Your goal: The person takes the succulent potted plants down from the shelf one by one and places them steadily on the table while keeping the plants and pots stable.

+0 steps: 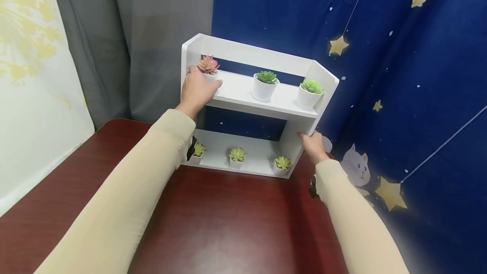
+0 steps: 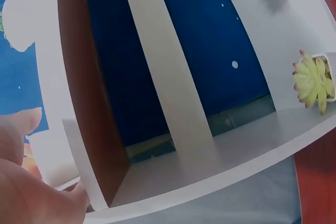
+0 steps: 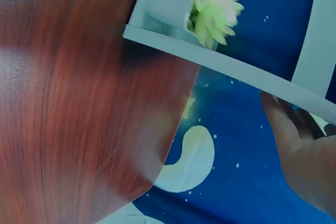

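A white two-tier shelf (image 1: 247,113) stands on the dark red table. My left hand (image 1: 198,90) is around the white pot of the pink succulent (image 1: 208,65) at the left of the upper tier. In the left wrist view that pot (image 2: 52,156) sits between the thumb and fingers of my left hand (image 2: 31,182). My right hand (image 1: 313,146) grips the shelf's right side panel low down. The right wrist view has my right hand (image 3: 307,166) against the outer face of the panel (image 3: 226,69); some fingertips are hidden.
On the upper tier are a dark green succulent (image 1: 265,86) and a light green one (image 1: 310,93). Several small potted succulents (image 1: 236,157) line the lower tier. The table (image 1: 228,223) extends in front; a grey curtain (image 1: 167,45) and a blue starry curtain (image 1: 399,67) hang behind.
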A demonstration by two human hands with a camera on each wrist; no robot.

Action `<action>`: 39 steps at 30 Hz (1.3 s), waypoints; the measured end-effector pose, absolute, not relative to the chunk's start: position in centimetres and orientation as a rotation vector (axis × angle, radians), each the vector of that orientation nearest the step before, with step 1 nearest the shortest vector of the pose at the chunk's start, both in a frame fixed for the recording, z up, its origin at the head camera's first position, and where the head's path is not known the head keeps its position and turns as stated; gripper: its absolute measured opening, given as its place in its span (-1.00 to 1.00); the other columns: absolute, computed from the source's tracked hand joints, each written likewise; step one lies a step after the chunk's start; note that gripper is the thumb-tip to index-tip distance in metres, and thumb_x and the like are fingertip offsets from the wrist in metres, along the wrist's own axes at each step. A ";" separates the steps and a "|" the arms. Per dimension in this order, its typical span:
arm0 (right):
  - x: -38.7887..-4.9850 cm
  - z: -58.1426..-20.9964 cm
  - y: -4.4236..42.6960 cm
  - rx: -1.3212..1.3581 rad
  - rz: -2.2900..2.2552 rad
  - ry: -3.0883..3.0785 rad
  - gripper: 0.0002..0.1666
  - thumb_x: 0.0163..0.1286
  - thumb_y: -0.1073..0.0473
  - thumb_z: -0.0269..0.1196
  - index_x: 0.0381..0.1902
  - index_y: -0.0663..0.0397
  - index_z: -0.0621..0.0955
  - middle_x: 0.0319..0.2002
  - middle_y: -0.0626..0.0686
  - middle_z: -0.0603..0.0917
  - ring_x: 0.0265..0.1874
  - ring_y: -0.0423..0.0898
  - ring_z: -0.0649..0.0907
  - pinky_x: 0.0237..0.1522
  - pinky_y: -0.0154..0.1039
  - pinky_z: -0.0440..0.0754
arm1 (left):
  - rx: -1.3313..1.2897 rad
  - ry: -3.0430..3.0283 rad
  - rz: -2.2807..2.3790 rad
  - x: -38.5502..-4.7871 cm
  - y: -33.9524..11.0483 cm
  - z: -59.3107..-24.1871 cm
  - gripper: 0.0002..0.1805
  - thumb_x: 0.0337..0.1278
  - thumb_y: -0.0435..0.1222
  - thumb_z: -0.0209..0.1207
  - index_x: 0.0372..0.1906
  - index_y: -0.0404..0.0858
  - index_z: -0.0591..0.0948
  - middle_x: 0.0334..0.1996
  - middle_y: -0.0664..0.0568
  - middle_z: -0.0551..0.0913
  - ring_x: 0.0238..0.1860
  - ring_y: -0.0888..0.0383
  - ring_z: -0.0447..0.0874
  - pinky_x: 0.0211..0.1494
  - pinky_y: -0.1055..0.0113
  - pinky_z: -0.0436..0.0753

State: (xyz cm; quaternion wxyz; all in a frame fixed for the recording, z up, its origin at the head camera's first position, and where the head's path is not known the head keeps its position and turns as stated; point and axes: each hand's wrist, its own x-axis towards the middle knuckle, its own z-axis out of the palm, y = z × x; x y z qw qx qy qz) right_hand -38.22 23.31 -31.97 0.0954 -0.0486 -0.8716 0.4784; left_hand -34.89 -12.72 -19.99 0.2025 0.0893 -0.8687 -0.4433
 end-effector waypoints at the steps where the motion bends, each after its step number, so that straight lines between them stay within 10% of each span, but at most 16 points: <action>1: -38.2 -32.0 23.4 -0.136 1.402 -2.604 -0.32 0.50 0.14 0.10 0.47 0.36 0.29 0.42 0.39 0.41 0.40 0.28 0.46 0.44 0.13 0.43 | 0.255 -2.440 -1.236 -35.0 -12.6 -20.1 -0.05 0.27 0.01 0.21 0.54 -0.39 0.06 0.41 -0.29 0.40 0.45 -0.15 0.40 0.53 0.03 0.37; 20: -37.8 -31.6 23.5 -0.061 1.621 -2.691 -0.34 0.55 0.29 -0.12 0.56 0.28 0.11 0.48 0.45 0.26 0.42 0.42 0.37 0.31 0.35 0.45 | 0.061 -2.155 -1.307 -34.9 -13.1 -22.6 -0.16 0.25 0.02 0.26 0.54 -0.19 0.28 0.49 -0.03 0.40 0.51 0.11 0.33 0.60 0.18 0.28; 39: -37.8 -31.8 23.4 -0.114 1.568 -2.681 -0.37 0.56 0.26 -0.09 0.53 0.30 0.17 0.46 0.43 0.31 0.40 0.39 0.42 0.20 0.32 0.57 | -0.190 -2.038 -1.313 -30.5 -13.1 -27.2 -0.21 0.05 -0.11 0.47 0.37 -0.30 0.43 0.24 -0.20 0.53 0.23 0.01 0.49 0.25 0.05 0.58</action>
